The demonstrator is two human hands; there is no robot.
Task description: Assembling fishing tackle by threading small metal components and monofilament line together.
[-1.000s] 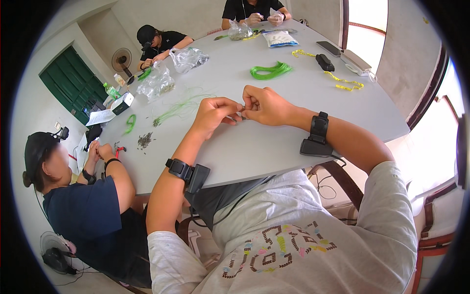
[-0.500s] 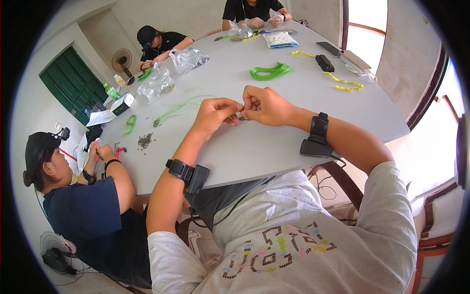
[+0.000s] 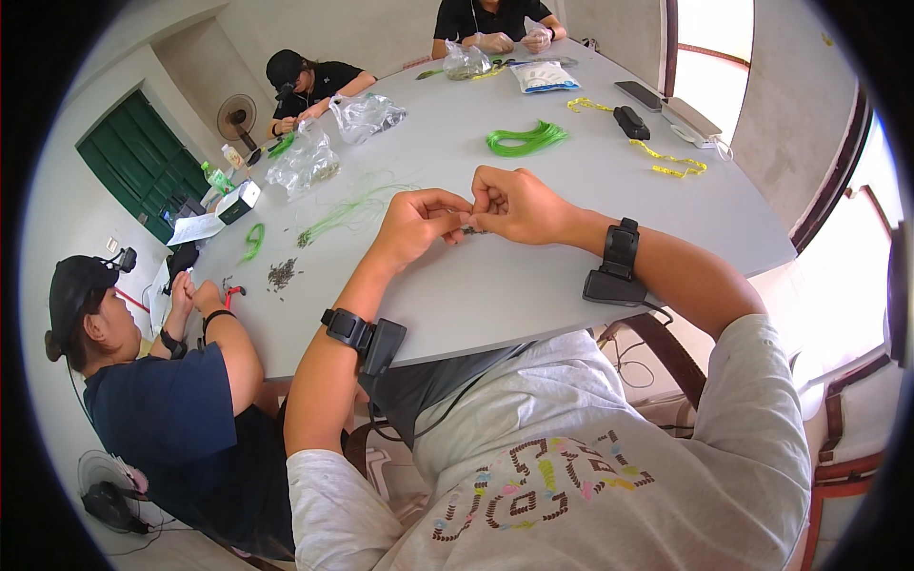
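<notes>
Over the near part of the grey table, my left hand [image 3: 421, 224] and my right hand [image 3: 519, 207] meet fingertip to fingertip. Both are closed in a pinch, and whatever they hold is too small and too hidden to name. A few small dark pieces [image 3: 470, 229] show just below the joined fingertips; whether they are held or lie on the table, I cannot tell. Left of my left hand, thin green strands [image 3: 352, 211] spread over the tabletop, with dark bits at their near end. Beyond my hands lies a looped bundle of green strands [image 3: 526, 139].
A pile of small dark pieces [image 3: 283, 274] lies to the left, near red-handled pliers [image 3: 235, 293] and a co-worker [image 3: 162, 400]. Clear plastic bags [image 3: 307, 164] stand farther back. At right are a yellow tape measure [image 3: 678, 169] and a black case [image 3: 629, 122]. Two people sit at the far side.
My left thumb and fingers have shifted slightly at the meeting point with my right hand. The right hand stays nearly still, and the things on the table have not moved.
</notes>
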